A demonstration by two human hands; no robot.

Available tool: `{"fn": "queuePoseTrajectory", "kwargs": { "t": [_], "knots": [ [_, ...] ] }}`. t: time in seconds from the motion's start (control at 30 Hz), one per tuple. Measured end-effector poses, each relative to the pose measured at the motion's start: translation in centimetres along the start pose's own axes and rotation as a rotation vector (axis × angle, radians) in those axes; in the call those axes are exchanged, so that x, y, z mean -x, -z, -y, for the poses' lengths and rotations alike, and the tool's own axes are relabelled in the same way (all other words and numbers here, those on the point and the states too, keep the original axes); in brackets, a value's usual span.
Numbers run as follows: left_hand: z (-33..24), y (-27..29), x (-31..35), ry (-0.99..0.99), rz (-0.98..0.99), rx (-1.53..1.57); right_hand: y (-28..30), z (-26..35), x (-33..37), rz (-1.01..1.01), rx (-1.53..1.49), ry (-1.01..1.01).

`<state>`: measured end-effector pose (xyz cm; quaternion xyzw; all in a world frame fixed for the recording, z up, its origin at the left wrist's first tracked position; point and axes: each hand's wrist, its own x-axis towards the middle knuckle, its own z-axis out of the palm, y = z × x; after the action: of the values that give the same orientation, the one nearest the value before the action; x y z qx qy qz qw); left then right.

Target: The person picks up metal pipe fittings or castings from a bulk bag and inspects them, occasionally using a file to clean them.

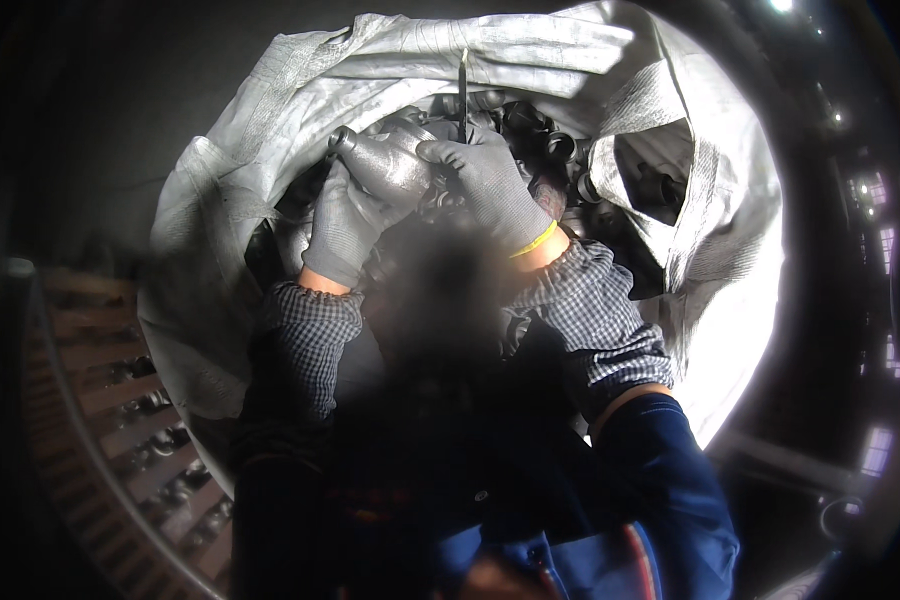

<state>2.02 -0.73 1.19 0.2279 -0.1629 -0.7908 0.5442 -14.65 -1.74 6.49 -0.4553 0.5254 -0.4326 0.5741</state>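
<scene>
showing one grey tapered metal fitting [385,165], grasped by gloved left hand [352,222] within the white sack's rim [198,300]; gloved right hand [492,188], just beside it, clasps a slim dark stick [463,95], perhaps a marker; metal parts [561,148] lie around.

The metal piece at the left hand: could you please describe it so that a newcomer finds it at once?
Find the big white bag, then the grey-gloved left hand over its opening. That hand holds a grey metal piece, wide-bodied, narrowing to a neck toward the picture's upper left. Unlike the dark pieces farther right, it is in hand and brightly lit.
</scene>
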Motion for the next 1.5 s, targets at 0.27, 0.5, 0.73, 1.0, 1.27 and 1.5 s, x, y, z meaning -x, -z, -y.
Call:
{"fn": "queuePoseTrajectory", "kwargs": {
  "t": [0.27, 0.5, 0.73, 1.0, 1.27, 1.5],
  "knots": [
    [-0.2, 0.3, 0.0, -0.074, 0.051, 0.0, -0.3, -0.8, -0.7, 0.048, 0.016, 0.146],
    [0.0, 0.1, 0.3, -0.109, 0.067, -0.036, 0.5, -0.6, 0.0, 0.077, 0.2, 0.293],
    [0.5, 1.6, 0.3, -0.006, 0.233, -0.354, 0.0, 0.2, -0.1, 0.143, 0.318, 0.367],
    [-1.5, 0.9, 0.4, 0.009, 0.161, 0.22, -0.7, 0.4, 0.2, 0.13, -0.089, 0.279],
    [-2.9, 1.6, -0.2, -0.382, -0.07, 0.041, -3.8, -2.8, 3.6, 0.252, -0.114, -0.013],
    [-3.5, 0.7, 0.1, -0.312, 0.025, 0.188, -2.7, -3.4, 2.2, 0.27, -0.249, 0.013]
  ]
}}
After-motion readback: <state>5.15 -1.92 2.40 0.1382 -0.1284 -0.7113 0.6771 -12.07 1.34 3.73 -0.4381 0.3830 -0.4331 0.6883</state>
